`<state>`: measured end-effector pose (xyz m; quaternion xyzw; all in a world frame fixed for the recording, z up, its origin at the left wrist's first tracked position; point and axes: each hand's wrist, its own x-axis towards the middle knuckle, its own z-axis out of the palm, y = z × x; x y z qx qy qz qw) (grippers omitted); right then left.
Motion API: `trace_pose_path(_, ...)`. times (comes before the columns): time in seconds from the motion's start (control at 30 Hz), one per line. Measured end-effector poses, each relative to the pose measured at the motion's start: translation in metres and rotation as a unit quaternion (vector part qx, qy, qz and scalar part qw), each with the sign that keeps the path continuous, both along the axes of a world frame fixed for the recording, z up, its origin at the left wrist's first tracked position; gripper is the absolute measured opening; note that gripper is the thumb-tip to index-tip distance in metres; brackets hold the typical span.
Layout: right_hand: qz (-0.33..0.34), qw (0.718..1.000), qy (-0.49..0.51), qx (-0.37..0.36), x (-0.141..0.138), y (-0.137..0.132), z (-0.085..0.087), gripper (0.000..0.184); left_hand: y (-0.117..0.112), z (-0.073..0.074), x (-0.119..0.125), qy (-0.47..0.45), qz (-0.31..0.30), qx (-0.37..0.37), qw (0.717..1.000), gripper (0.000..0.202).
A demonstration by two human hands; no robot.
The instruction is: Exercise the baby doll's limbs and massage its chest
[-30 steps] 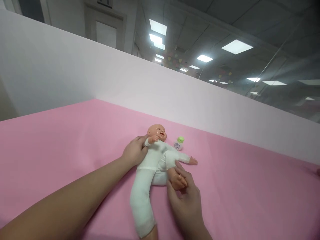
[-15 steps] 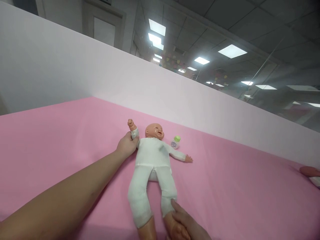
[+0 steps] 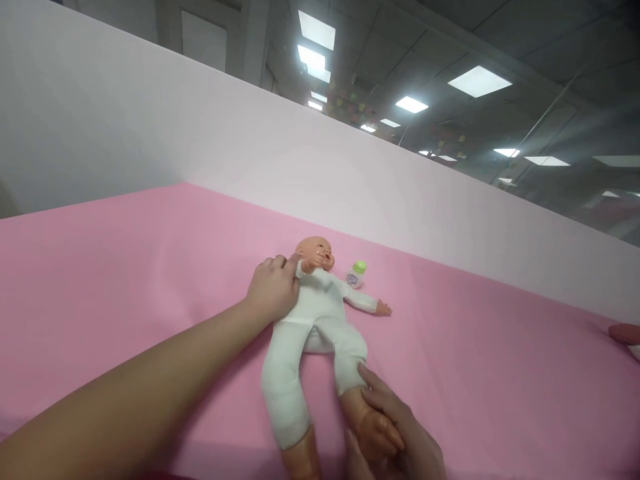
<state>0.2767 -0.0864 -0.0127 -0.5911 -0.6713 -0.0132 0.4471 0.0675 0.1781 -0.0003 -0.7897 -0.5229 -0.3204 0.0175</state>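
Note:
A baby doll in a white suit lies face up on a pink sheet, its head towards the white wall. My left hand is closed round the doll's arm on the left side, which is folded over the chest so its small hand is by the chin. With fingers along the ankle, my right hand grips the lower leg on the right side, just above the foot. The doll's other arm stretches out sideways. Beside its head is a small clear bottle with a green cap.
A white wall panel runs behind the pink surface, with dark glass and ceiling lights above it. At the far right edge lies a reddish rounded object, partly cut off.
My left hand has brought the doll's arm from out at the side inward over the chest, up to the chin. My right hand keeps its hold and has lifted the leg slightly.

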Motion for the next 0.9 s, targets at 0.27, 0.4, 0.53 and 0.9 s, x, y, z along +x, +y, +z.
trace_pose_path(0.27,0.014,0.998,-0.059,-0.013,-0.025,0.059,0.044,0.039,0.000,-0.020,0.013,0.084,-0.105,0.032,0.990,0.068)
trace_pose_path(0.4,0.030,0.994,-0.070,-0.079,-0.029,0.082,0.039,0.041,0.000,-0.020,0.009,0.102,-0.132,0.045,0.985,0.068)
trace_pose_path(0.53,0.031,0.992,-0.083,-0.092,-0.033,0.091,0.030,0.050,-0.002,-0.019,0.008,0.106,-0.149,0.034,0.983,0.071)
trace_pose_path(0.9,0.013,0.997,-0.072,0.041,-0.009,0.036,0.016,0.046,0.031,-0.026,-0.015,-0.184,-0.020,-0.144,0.972,0.058)
